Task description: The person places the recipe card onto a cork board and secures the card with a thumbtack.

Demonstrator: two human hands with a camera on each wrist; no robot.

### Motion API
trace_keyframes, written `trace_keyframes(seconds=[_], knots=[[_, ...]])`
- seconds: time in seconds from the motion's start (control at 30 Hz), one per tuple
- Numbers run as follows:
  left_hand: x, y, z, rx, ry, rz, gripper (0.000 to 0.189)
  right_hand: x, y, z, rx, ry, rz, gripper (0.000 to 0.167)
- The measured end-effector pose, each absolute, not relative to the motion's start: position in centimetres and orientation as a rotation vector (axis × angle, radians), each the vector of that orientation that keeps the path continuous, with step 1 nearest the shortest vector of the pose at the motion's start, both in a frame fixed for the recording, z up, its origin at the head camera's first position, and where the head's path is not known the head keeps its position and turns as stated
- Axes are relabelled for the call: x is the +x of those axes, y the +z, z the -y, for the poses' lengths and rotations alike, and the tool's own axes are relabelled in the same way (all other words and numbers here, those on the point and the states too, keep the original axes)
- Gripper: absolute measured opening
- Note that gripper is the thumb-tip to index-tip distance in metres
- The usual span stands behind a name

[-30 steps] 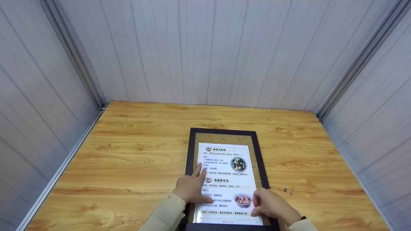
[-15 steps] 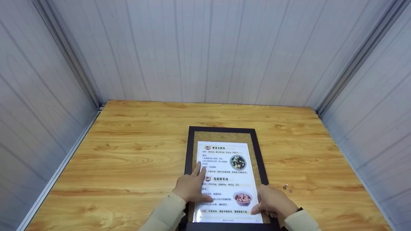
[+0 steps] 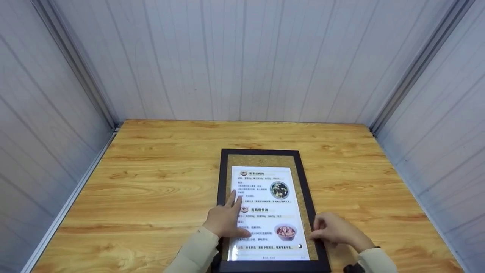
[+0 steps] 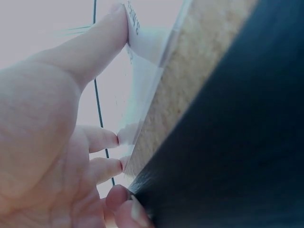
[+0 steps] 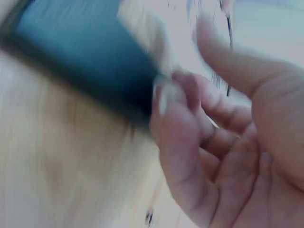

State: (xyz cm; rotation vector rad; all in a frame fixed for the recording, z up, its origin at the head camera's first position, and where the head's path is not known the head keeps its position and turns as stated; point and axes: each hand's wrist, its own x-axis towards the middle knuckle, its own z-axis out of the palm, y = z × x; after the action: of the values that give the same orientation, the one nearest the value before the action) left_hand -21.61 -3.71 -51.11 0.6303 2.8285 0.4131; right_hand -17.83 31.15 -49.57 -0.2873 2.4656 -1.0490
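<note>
A laminated recipe sheet (image 3: 261,227) with two food pictures lies on a cork board (image 3: 261,160) with a dark frame (image 3: 261,152). My left hand (image 3: 223,222) rests with spread fingers on the sheet's left side. In the left wrist view, its thumb (image 4: 95,50) and some fingertips touch the plastic. A small shiny thumbtack (image 3: 300,246) sits in the sheet's lower right corner. My right hand (image 3: 335,229) is over the frame's right edge, off the sheet. In the right wrist view, its fingers (image 5: 178,142) are loosely bent, thumb apart, with nothing visible between them.
The board lies on a wood-grain table (image 3: 163,189). Pale panel walls (image 3: 227,57) enclose its back and sides. A tiny dark object (image 5: 149,217) lies on the table in the right wrist view, too blurred to name.
My right hand has drawn away from the sheet's lower right corner to the right, uncovering the thumbtack. It now hides the small items on the table. The left hand stays in place.
</note>
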Motion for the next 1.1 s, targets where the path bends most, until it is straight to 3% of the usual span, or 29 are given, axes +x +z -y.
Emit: trace_keyframes(seconds=[0.17,0.27,0.4,0.57,0.83,1.1], knots=[[-21.8,-51.1,3.7,0.644,0.382,-2.833,0.114,-18.3,-49.6,-34.7,0.002,-1.065,-2.746,0.01],[-21.9,-51.1,3.7,0.648,0.375,-2.839,0.114,-18.4,-49.9,-36.4,0.169,-1.039,-2.817,0.014],[-21.9,-51.1,3.6,0.666,0.388,-2.844,0.113,-18.4,-50.7,-37.8,0.228,-0.982,-2.814,0.018],[-22.0,-51.1,3.5,0.659,0.417,-2.838,0.113,-18.2,-51.9,-37.9,0.263,-1.008,-2.811,0.002],[-22.5,-51.1,2.9,0.649,0.442,-2.836,0.113,-18.5,-51.8,-37.9,0.305,-1.007,-2.853,0.009],[-22.0,-51.4,3.6,0.631,0.455,-2.816,0.112,-19.5,-51.6,-35.8,0.483,-1.741,-2.678,0.017]])
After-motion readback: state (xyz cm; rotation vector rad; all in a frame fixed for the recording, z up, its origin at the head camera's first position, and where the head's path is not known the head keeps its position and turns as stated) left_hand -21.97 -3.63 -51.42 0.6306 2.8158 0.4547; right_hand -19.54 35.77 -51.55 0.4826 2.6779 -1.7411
